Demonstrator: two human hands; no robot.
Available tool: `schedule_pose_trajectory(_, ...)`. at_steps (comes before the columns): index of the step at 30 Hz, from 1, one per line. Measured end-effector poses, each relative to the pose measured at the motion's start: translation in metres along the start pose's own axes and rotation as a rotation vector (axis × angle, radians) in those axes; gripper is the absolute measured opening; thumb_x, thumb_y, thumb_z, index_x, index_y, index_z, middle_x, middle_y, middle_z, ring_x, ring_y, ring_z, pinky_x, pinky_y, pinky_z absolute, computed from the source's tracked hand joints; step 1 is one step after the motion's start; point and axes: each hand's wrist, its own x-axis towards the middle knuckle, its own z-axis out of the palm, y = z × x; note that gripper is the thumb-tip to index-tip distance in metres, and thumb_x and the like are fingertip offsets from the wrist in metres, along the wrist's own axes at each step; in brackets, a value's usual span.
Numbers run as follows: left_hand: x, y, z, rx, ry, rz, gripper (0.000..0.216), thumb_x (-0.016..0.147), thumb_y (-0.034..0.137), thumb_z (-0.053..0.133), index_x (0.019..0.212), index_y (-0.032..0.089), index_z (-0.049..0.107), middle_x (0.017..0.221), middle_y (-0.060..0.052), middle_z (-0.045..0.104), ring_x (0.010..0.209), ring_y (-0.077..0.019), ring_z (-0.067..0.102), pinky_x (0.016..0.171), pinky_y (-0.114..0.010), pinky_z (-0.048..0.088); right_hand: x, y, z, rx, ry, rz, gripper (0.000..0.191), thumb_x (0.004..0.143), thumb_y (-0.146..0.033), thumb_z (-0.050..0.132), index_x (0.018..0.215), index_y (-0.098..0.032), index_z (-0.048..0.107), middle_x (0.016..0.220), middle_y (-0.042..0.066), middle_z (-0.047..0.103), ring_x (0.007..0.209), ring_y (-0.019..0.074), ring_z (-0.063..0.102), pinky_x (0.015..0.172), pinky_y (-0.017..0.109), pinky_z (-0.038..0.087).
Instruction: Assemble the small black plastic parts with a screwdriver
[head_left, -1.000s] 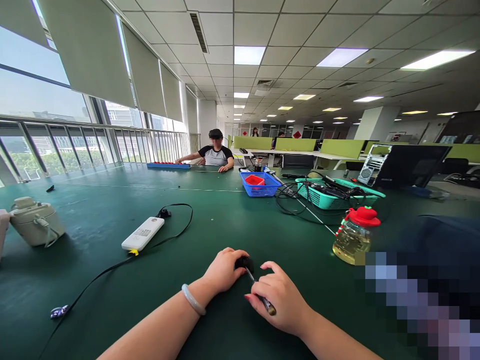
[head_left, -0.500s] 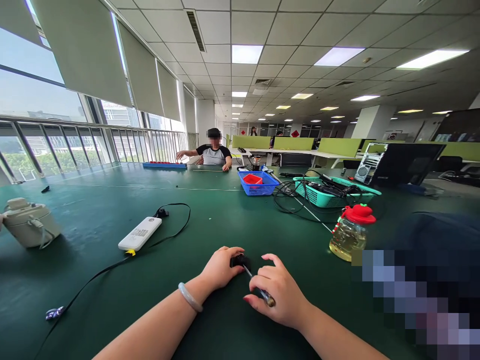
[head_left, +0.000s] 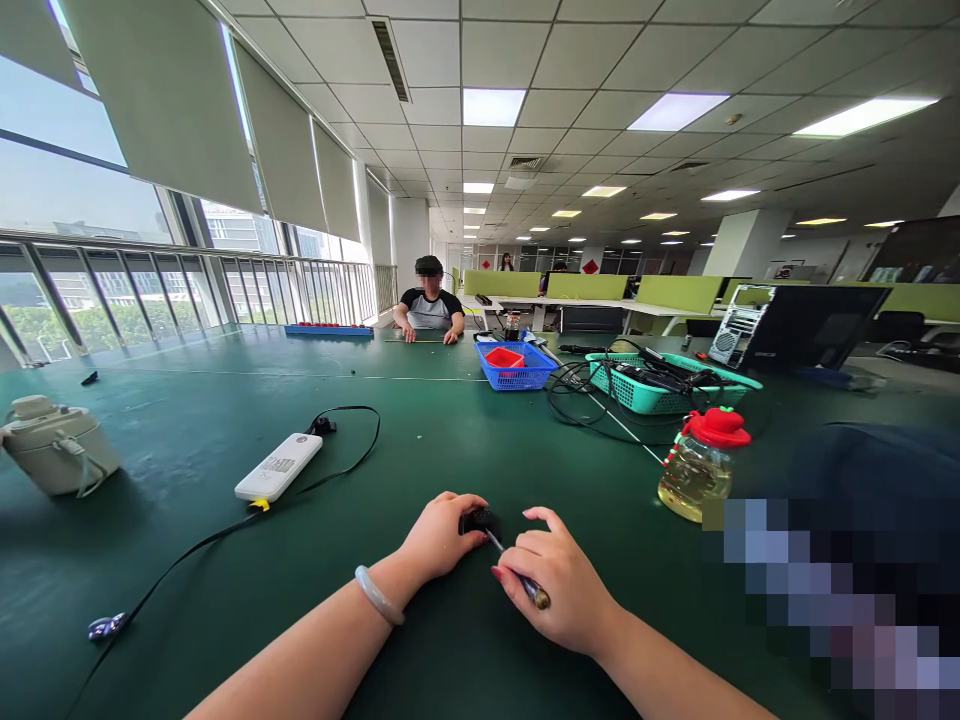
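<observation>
My left hand (head_left: 439, 538) is closed on a small black object (head_left: 480, 521) that rests on the green table (head_left: 465, 430) in front of me. A pale bangle sits on that wrist. My right hand (head_left: 559, 585) grips a thin screwdriver (head_left: 517, 573) in a pinch. Its metal tip points up and left and touches the black object. The handle end pokes out by my thumb. Most of the black object is hidden under my left fingers.
A white power bank (head_left: 278, 466) with a black cable (head_left: 225, 530) lies to the left. A cream jug (head_left: 56, 445) stands at far left, a red-capped bottle (head_left: 701, 465) at right. Blue basket (head_left: 517, 368) and teal basket (head_left: 660, 385) sit farther back. Another person (head_left: 429, 305) sits across the table.
My hands have hardly moved; the right hand has shifted slightly on the screwdriver. The person across the table has drawn an outstretched arm back in.
</observation>
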Motion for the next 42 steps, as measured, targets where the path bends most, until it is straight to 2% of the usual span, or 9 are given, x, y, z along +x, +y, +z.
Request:
schedule_pose_trajectory(4, 0.0, 0.0, 0.0, 0.015, -0.002, 0.013, 0.041, 0.073, 0.026, 0.067, 0.115, 0.026, 0.066, 0.108, -0.004, 0.069, 0.107, -0.0223, 0.058, 0.096, -0.033, 0.045, 0.0, 0.0, 0.001, 0.03, 0.043, -0.004, 0.012, 0.09, -0.017, 0.048, 0.093, -0.021, 0.058, 0.064, -0.004, 0.061, 0.056, 0.012, 0.055, 0.095, 0.043, 0.039)
schedule_pose_trajectory(7, -0.001, 0.0, 0.0, 0.018, 0.002, 0.007, 0.041, 0.074, 0.026, 0.065, 0.115, 0.027, 0.066, 0.111, -0.003, 0.068, 0.107, -0.0225, 0.058, 0.097, -0.033, 0.045, 0.0, 0.0, 0.001, 0.045, 0.063, 0.002, 0.018, 0.089, -0.015, 0.049, 0.105, -0.021, 0.055, 0.068, -0.003, 0.065, 0.058, 0.013, 0.059, 0.094, 0.044, 0.039)
schedule_pose_trajectory(13, -0.001, 0.0, 0.0, 0.018, -0.005, 0.0, 0.041, 0.074, 0.028, 0.066, 0.114, 0.027, 0.066, 0.11, -0.003, 0.068, 0.108, -0.0232, 0.058, 0.096, -0.034, 0.045, -0.002, 0.0, 0.002, 0.022, 0.05, -0.007, 0.015, 0.087, -0.013, 0.049, 0.097, -0.021, 0.056, 0.067, -0.003, 0.066, 0.057, 0.0128, 0.058, 0.095, 0.045, 0.038)
schedule_pose_trajectory(20, 0.0, -0.001, 0.001, 0.017, 0.0, 0.0, 0.042, 0.073, 0.026, 0.068, 0.115, 0.026, 0.065, 0.109, -0.003, 0.069, 0.109, -0.0223, 0.057, 0.098, -0.033, 0.044, -0.003, -0.001, 0.007, 0.002, 0.068, -0.048, 0.013, 0.087, -0.012, 0.048, 0.084, -0.02, 0.057, 0.058, -0.006, 0.06, 0.05, 0.0093, 0.051, 0.092, 0.037, 0.039)
schedule_pose_trajectory(27, 0.001, -0.001, 0.002, 0.005, 0.006, -0.011, 0.044, 0.071, 0.024, 0.067, 0.115, 0.027, 0.066, 0.108, -0.004, 0.068, 0.108, -0.0219, 0.058, 0.098, -0.034, 0.044, -0.001, -0.004, 0.008, -0.032, 0.078, -0.106, 0.017, 0.09, -0.012, 0.046, 0.084, -0.021, 0.059, 0.055, -0.007, 0.055, 0.049, 0.0091, 0.047, 0.091, 0.035, 0.039)
schedule_pose_trajectory(42, 0.0, 0.001, 0.0, 0.009, -0.005, -0.018, 0.047, 0.071, 0.021, 0.066, 0.117, 0.026, 0.065, 0.11, -0.005, 0.067, 0.109, -0.022, 0.057, 0.099, -0.034, 0.044, -0.001, -0.006, 0.011, -0.067, 0.095, -0.143, 0.018, 0.09, -0.011, 0.046, 0.081, -0.02, 0.059, 0.054, -0.006, 0.054, 0.05, 0.0097, 0.046, 0.093, 0.034, 0.038)
